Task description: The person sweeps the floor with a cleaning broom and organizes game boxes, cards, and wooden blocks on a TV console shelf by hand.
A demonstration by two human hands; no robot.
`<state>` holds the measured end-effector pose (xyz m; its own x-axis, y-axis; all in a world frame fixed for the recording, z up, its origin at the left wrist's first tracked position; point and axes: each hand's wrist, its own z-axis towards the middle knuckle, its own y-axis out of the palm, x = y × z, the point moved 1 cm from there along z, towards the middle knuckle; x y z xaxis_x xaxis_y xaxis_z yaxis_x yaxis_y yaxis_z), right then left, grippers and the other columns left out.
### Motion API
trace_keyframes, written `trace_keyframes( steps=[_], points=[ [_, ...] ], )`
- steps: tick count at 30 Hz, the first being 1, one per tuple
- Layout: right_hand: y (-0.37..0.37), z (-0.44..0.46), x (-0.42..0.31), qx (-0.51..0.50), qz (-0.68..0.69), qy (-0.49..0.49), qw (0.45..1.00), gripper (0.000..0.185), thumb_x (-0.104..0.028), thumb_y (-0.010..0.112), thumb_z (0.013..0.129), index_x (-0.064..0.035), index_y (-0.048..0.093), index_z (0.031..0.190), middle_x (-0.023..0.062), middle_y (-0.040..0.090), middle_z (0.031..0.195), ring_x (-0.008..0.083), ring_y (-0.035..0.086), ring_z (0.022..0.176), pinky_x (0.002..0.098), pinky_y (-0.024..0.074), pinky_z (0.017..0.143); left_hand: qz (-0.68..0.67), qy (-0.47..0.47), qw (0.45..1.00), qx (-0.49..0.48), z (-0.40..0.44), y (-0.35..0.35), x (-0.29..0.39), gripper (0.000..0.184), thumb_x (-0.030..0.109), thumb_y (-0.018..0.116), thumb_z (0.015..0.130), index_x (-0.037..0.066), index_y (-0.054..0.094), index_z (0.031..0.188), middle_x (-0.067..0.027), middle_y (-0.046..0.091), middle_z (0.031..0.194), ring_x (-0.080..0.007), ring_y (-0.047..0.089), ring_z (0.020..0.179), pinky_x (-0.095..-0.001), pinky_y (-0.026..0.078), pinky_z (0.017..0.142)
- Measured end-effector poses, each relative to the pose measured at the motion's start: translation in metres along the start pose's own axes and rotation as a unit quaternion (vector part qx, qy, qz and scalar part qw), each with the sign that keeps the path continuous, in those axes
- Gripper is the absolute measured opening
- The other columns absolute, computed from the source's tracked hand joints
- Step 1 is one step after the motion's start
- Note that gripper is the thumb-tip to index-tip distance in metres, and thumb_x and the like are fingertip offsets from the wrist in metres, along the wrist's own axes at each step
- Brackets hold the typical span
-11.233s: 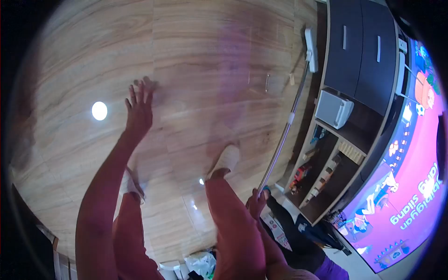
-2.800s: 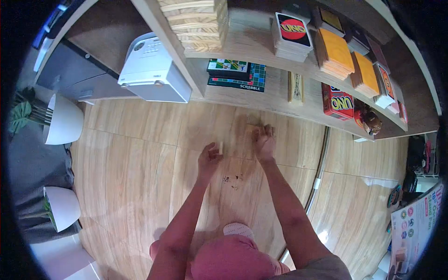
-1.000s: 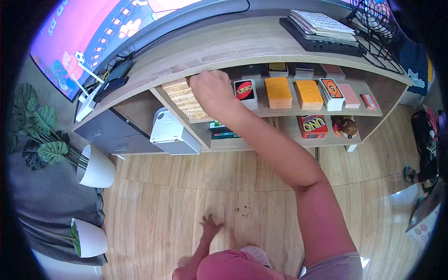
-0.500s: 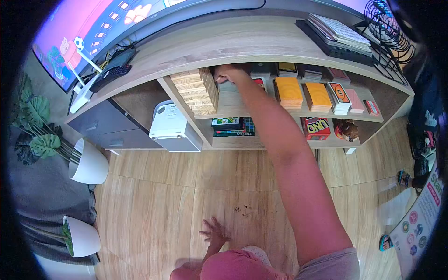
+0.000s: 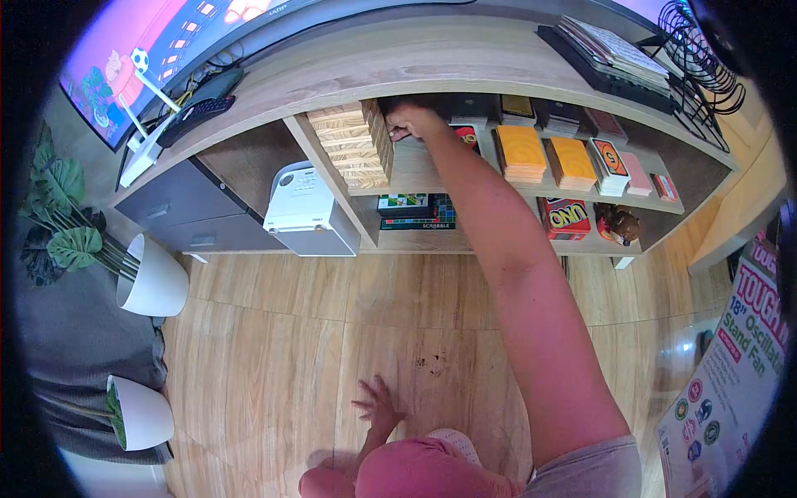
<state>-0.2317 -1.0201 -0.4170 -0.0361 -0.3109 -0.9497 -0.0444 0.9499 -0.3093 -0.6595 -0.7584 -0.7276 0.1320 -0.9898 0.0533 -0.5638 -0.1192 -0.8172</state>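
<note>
My right hand (image 5: 408,123) reaches into the upper shelf, its fingers curled, just right of a neat stack of wooden blocks (image 5: 349,148). Shadow and the hand itself hide whatever is between the fingertips. To the right of my forearm stand two yellow-orange card stacks (image 5: 521,149), a stack of cards with an orange top (image 5: 612,158) and a pink card stack (image 5: 638,174). A red card (image 5: 466,135) peeks out beside my wrist. Down on the wooden floor, my left hand (image 5: 380,404) rests open, fingers spread, next to my knee.
The lower shelf holds a Scrabble box (image 5: 418,223), a red UNO box (image 5: 564,219) and a brown figure (image 5: 621,224). A white projector-like device (image 5: 303,203) sits in the left compartment. Potted plants (image 5: 154,278) stand left; a fan box (image 5: 722,373) is at right.
My view has shifted, showing more of the fan box; the sandalled feet at the right have gone out of sight. My right hand stays beside the wooden blocks, and my left hand stays on the floor.
</note>
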Motion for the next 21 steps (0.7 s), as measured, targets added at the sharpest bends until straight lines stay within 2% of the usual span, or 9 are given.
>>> trace_keyframes(
  steps=[3, 5, 7, 9, 11, 12, 14, 18, 21],
  points=[
    [-0.001, -0.001, -0.001, 0.012, -0.006, 0.013, 1.000, 0.024, -0.008, 0.066, 0.071, -0.0027, 0.060, 0.094, 0.0084, 0.063, 0.087, 0.0192, 0.062, 0.073, 0.0307, 0.0544, 0.064, 0.058, -0.007, 0.998, -0.023, 0.022, 0.026, -0.008, 0.128, 0.049, 0.079, 0.051, 0.017, -0.008, 0.139, -0.0266, -0.023, 0.138, -0.0682, -0.011, 0.113, -0.0754, 0.033, 0.070],
    [-0.001, 0.002, -0.001, -0.013, -0.039, -0.016, 0.999, 0.070, -0.002, 0.059, 0.073, -0.0097, 0.027, 0.135, 0.0137, 0.057, 0.103, 0.0207, 0.061, 0.067, 0.0329, 0.0531, 0.053, 0.112, 0.040, 0.993, -0.004, 0.020, 0.027, -0.011, 0.127, 0.047, 0.079, 0.052, 0.017, -0.008, 0.139, -0.0261, -0.023, 0.138, -0.0676, -0.011, 0.114, -0.0758, 0.032, 0.071],
    [-0.004, 0.012, -0.002, -0.032, -0.095, 0.017, 0.995, 0.065, -0.004, 0.061, 0.072, -0.0080, 0.035, 0.131, 0.0137, 0.057, 0.102, 0.0209, 0.060, 0.066, 0.0330, 0.0526, 0.053, 0.166, 0.087, 0.982, 0.015, 0.014, 0.018, -0.007, 0.126, 0.045, 0.080, 0.053, 0.017, -0.007, 0.139, -0.0256, -0.023, 0.138, -0.0671, -0.011, 0.114, -0.0761, 0.031, 0.072],
    [-0.003, 0.011, 0.002, -0.051, -0.151, 0.050, 0.986, 0.059, -0.007, 0.063, 0.070, -0.0064, 0.042, 0.126, 0.0137, 0.058, 0.102, 0.0212, 0.060, 0.066, 0.0331, 0.0521, 0.052, 0.006, 0.006, 1.000, -0.014, 0.012, 0.017, -0.006, 0.125, 0.034, 0.083, 0.054, 0.020, -0.008, 0.139, -0.0214, -0.026, 0.139, -0.0650, -0.013, 0.116, -0.0768, 0.028, 0.075],
    [-0.002, 0.003, 0.003, 0.051, -0.161, 0.013, 0.986, 0.044, -0.010, 0.066, 0.068, -0.0030, 0.056, 0.110, 0.0128, 0.060, 0.097, 0.0210, 0.060, 0.066, 0.0328, 0.0514, 0.052, -0.032, 0.004, 0.999, -0.021, 0.016, 0.022, -0.009, 0.127, 0.031, 0.084, 0.052, 0.021, -0.008, 0.139, -0.0208, -0.027, 0.139, -0.0653, -0.014, 0.115, -0.0767, 0.028, 0.076],
    [-0.002, 0.003, 0.003, 0.051, -0.160, 0.013, 0.986, 0.044, -0.010, 0.066, 0.068, -0.0030, 0.056, 0.110, 0.0128, 0.060, 0.097, 0.0210, 0.060, 0.066, 0.0328, 0.0514, 0.052, -0.072, 0.003, 0.997, -0.027, 0.019, 0.024, -0.011, 0.129, 0.027, 0.085, 0.050, 0.021, -0.008, 0.139, -0.0203, -0.028, 0.138, -0.0655, -0.016, 0.114, -0.0767, 0.027, 0.076],
    [-0.001, 0.006, 0.004, 0.032, -0.180, 0.024, 0.983, 0.020, -0.004, 0.064, 0.069, -0.0037, 0.062, 0.089, 0.0084, 0.061, 0.084, 0.0187, 0.058, 0.071, 0.0304, 0.0509, 0.058, -0.078, -0.012, 0.996, -0.030, 0.006, 0.003, -0.001, 0.130, 0.028, 0.086, 0.050, 0.021, -0.009, 0.139, -0.0204, -0.028, 0.138, -0.0653, -0.017, 0.114, -0.0770, 0.027, 0.076],
    [-0.002, -0.003, 0.001, 0.035, -0.144, 0.023, 0.989, 0.019, -0.004, 0.063, 0.070, -0.0026, 0.062, 0.088, 0.0093, 0.062, 0.085, 0.0188, 0.060, 0.072, 0.0304, 0.0518, 0.059, -0.088, -0.017, 0.995, -0.031, 0.001, -0.004, 0.003, 0.131, 0.031, 0.085, 0.050, 0.020, -0.010, 0.139, -0.0203, -0.028, 0.138, -0.0648, -0.019, 0.114, -0.0775, 0.025, 0.077],
    [0.000, 0.004, 0.003, -0.018, -0.118, 0.028, 0.992, 0.027, -0.013, 0.059, 0.075, -0.0022, 0.062, 0.099, 0.0120, 0.062, 0.087, 0.0197, 0.060, 0.064, 0.0318, 0.0517, 0.056, -0.033, 0.016, 0.999, -0.025, 0.021, 0.028, -0.012, 0.130, 0.035, 0.084, 0.051, 0.018, -0.010, 0.139, -0.0226, -0.027, 0.138, -0.0663, -0.017, 0.113, -0.0773, 0.027, 0.074]
  ],
)
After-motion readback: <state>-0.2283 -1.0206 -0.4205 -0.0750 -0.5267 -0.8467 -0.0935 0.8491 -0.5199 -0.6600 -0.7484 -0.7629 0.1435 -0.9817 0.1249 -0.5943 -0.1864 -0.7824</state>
